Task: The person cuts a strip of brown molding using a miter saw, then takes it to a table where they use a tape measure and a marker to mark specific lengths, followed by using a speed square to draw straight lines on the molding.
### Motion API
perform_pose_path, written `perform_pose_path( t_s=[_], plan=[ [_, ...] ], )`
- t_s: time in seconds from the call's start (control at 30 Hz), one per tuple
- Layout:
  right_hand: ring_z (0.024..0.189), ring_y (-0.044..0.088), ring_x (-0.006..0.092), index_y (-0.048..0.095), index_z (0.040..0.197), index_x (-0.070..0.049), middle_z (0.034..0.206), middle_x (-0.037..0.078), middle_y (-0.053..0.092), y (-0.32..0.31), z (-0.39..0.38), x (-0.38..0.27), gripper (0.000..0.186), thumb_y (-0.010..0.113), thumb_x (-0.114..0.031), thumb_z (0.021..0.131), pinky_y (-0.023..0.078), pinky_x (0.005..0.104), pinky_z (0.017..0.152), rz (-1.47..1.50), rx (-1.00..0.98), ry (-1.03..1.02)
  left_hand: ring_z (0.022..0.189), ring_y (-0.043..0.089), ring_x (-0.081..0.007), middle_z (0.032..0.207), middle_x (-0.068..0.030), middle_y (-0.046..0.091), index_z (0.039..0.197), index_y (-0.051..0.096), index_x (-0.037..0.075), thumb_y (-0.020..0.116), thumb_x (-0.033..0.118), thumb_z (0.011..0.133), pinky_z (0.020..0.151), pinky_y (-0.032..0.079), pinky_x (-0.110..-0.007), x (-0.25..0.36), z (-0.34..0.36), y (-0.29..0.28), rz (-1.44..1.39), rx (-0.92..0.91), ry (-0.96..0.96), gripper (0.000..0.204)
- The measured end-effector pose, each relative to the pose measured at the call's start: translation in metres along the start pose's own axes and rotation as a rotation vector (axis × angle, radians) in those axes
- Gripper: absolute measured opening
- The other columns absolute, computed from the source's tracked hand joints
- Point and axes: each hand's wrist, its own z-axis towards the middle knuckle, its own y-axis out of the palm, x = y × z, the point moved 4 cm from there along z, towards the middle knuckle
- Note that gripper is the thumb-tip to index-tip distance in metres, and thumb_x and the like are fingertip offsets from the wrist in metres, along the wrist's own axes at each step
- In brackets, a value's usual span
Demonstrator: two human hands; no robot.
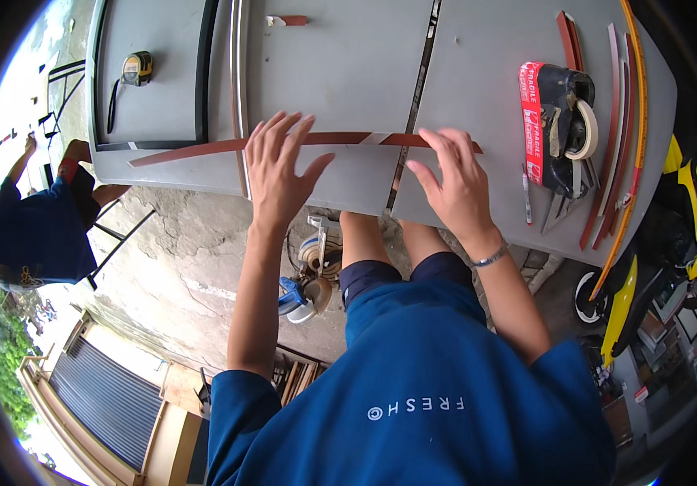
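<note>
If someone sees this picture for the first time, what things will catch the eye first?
Two bare hands, the left hand and the right hand, press flat on a long reddish-brown strip lying across a grey panel. To the right lies a roll of red tape beside more strips; a yellow tape measure rests at the upper left.

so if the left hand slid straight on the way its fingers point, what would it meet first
The left hand lies on the red-brown strip, fingers pointing across the grey panel. Beyond them is bare panel, then probably the small red-and-white piece near the far edge.
</note>
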Motion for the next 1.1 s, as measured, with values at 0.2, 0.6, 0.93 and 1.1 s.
perform_pose_path(
  t_s=[0.2,0.6,0.93,1.1],
  plan=[
    [0.074,0.060,0.0301,0.062,0.097,-0.003,0.091,0.010,0.059,-0.036,-0.041,0.026,0.018,0.074,-0.016,0.092,0.049,0.0396,0.065,0.128,0.071,0.269,0.131,0.054,-0.0318,0.133,-0.0095,0.063,0.130,0.065,0.013,0.085,0.020,0.080,0.111,0.040,-0.048,-0.038,-0.010,-0.045,0.060,0.100,-0.072,0.054],
    [0.093,0.062,0.0306,0.064,0.109,-0.006,0.101,0.011,0.064,-0.028,-0.015,0.023,0.015,0.066,-0.013,0.096,0.049,0.0426,0.083,0.063,0.106,0.102,0.115,0.061,-0.0299,0.119,-0.0103,0.067,0.117,0.071,0.009,0.072,0.015,0.092,0.101,0.047,-0.043,-0.060,0.052,-0.054,-0.078,0.161,-0.156,0.025],
    [0.094,0.056,0.0259,0.067,0.088,-0.010,0.090,0.004,0.058,0.060,0.040,0.007,0.019,0.075,-0.027,0.090,0.043,0.0406,0.082,0.009,-0.160,0.084,0.105,0.063,-0.0299,0.107,-0.0090,0.068,0.112,0.073,0.008,0.089,0.020,0.071,0.093,0.051,-0.041,-0.026,0.055,-0.013,-0.129,-0.402,0.074,0.046],
    [0.098,0.057,0.0268,0.068,0.095,-0.010,0.099,0.005,0.060,0.060,0.037,0.026,0.019,0.076,-0.024,0.087,0.044,0.0416,0.088,0.241,-0.234,0.061,0.091,0.061,-0.0277,0.091,-0.0058,0.064,0.098,0.073,0.007,0.083,0.016,0.077,0.083,0.051,-0.040,-0.041,0.033,-0.003,-0.187,-0.286,0.092,0.026]
  ],
)
